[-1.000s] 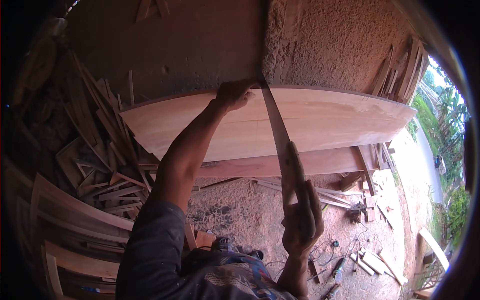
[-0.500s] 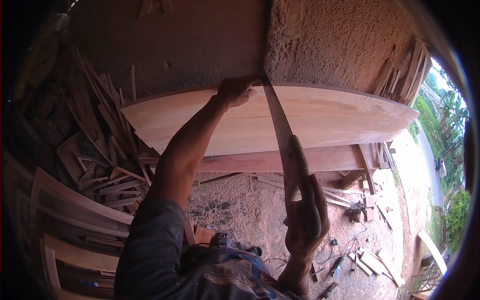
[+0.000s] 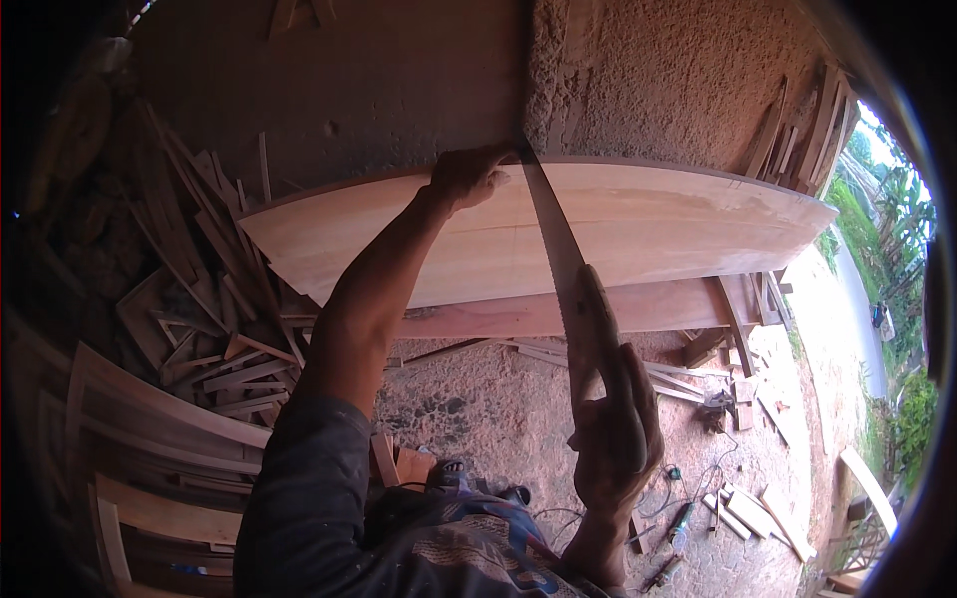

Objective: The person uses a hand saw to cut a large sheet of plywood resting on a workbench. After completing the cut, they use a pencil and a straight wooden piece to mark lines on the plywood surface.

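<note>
A handsaw (image 3: pixel 555 234) with a long toothed blade points away from me, its narrow tip at the far edge of a long, pale, curved wooden panel (image 3: pixel 638 219). My right hand (image 3: pixel 620 448) is wrapped round the saw's handle, near the bottom of the view. At the panel's far edge, my left hand (image 3: pixel 469 177) is closed over the rim, with its thumb on the near face. Its fingertips are close beside the saw tip; whether they touch the blade cannot be made out. Part of the blade's width overlaps the panel in view.
Below the panel runs a reddish board (image 3: pixel 498 317). Scrap wood (image 3: pixel 239 379) is heaped at the left, beside curved wooden frames (image 3: pixel 169 513). A power tool (image 3: pixel 683 523) with a cord and loose offcuts (image 3: pixel 748 513) lie on the floor at right. A rough wall (image 3: pixel 658 80) stands behind.
The saw and both hands keep nearly the same pose. My right hand has shifted very slightly to the right, and the whole view has moved a little.
</note>
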A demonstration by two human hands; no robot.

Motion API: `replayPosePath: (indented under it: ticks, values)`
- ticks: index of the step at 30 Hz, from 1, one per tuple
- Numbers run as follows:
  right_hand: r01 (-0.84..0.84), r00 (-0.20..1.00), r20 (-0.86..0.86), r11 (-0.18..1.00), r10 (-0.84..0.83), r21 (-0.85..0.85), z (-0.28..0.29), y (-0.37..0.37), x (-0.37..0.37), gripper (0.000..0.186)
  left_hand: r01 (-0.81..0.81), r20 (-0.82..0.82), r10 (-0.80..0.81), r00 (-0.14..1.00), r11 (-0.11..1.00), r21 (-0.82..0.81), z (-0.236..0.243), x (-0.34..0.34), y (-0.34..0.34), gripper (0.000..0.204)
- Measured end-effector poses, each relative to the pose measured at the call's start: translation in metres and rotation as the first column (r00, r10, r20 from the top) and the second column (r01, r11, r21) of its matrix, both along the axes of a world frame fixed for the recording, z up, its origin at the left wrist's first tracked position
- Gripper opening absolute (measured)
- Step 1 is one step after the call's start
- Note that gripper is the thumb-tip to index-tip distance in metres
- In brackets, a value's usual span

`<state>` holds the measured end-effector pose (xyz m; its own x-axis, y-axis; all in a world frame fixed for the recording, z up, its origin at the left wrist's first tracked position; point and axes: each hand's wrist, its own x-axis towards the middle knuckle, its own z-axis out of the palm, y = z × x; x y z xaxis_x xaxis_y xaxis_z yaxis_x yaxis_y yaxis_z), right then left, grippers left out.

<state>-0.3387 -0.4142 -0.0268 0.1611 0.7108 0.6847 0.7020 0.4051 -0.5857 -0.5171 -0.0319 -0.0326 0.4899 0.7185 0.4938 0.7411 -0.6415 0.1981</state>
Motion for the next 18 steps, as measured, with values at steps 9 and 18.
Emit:
replayPosePath:
  ticks: [9, 18]
  values:
    - [0.010, 1.000, -0.020, 0.999, -0.011, -0.035, -0.007, -0.010, 0.004, 0.045, 0.005, 0.003, -0.005, 1.000, 1.000, -0.014, 0.006, 0.001, -0.008, 0.034]
    - [-0.013, 1.000, -0.017, 0.997, 0.012, -0.081, -0.010, -0.006, 0.007, 0.047, 0.005, 0.028, -0.003, 1.000, 0.997, -0.074, 0.009, -0.002, -0.010, 0.033]
